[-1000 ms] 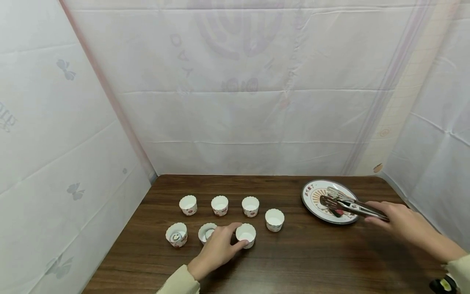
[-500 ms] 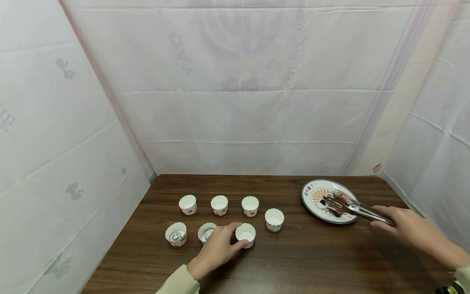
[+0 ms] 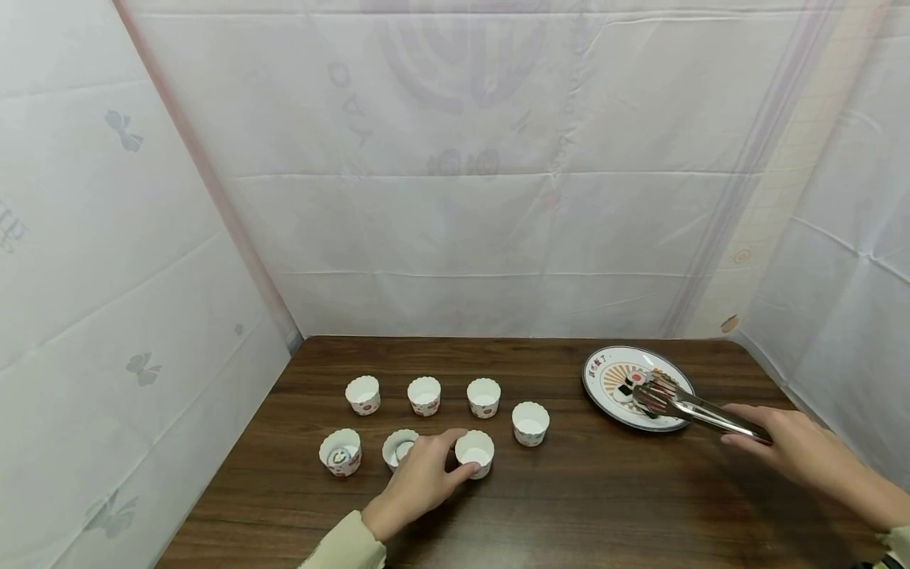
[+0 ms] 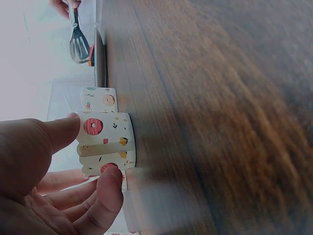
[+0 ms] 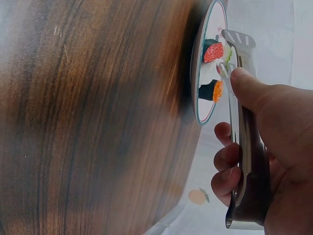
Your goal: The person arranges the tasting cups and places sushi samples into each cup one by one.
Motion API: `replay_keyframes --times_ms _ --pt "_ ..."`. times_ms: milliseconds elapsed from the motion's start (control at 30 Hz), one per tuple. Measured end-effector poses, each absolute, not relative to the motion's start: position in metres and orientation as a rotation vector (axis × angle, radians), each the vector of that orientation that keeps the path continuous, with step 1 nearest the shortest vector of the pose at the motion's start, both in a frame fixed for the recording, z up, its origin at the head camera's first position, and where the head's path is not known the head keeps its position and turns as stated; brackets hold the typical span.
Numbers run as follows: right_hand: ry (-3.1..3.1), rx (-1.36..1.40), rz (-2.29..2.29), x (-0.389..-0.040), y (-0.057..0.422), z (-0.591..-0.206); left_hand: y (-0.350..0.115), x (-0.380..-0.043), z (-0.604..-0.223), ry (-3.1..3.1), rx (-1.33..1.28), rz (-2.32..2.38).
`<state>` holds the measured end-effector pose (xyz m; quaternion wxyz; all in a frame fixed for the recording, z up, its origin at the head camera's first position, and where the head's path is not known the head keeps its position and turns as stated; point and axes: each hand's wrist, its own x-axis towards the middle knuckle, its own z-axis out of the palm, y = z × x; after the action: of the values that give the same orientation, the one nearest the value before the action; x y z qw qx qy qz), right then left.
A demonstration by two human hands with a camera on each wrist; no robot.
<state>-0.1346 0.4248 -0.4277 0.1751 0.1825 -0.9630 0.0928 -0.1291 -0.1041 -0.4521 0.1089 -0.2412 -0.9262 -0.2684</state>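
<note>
My left hand (image 3: 421, 472) holds a white paper baking cup (image 3: 475, 452) near its rim, thumb on one side and fingers on the other. Red doughnuts and small flowers decorate that cup's wall (image 4: 110, 139) in the left wrist view. On the right, my right hand (image 3: 785, 442) grips metal tongs (image 3: 714, 416), whose slotted ends lie over a round white plate (image 3: 597, 367). Small sushi pieces (image 3: 635, 379) sit on the plate, partly covered by the tongs. In the right wrist view, a red-topped piece (image 5: 213, 52) and an orange-topped piece (image 5: 213, 91) show.
Three white cups (image 3: 425, 395) stand in a back row, and another cup (image 3: 530, 424) stands to their right. The front-left cup (image 3: 341, 453) has a small round piece inside. My left hand partly hides the cup beside it (image 3: 396, 444). Pale cloth (image 3: 462, 237) surrounds the wooden table (image 3: 590, 506).
My right hand has shifted slightly right and toward me with the tongs, and the tongs' ends have drawn closer together, uncovering more sushi. My left hand has stayed at the same cup.
</note>
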Motion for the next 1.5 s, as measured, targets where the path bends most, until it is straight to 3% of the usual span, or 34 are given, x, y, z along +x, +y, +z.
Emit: replay_keyframes --times_ms 1500 --pt "-2.780 0.399 0.284 -0.1301 0.4235 -0.4367 -0.1031 -0.1301 -0.4512 -2.731 -0.720 -0.788"
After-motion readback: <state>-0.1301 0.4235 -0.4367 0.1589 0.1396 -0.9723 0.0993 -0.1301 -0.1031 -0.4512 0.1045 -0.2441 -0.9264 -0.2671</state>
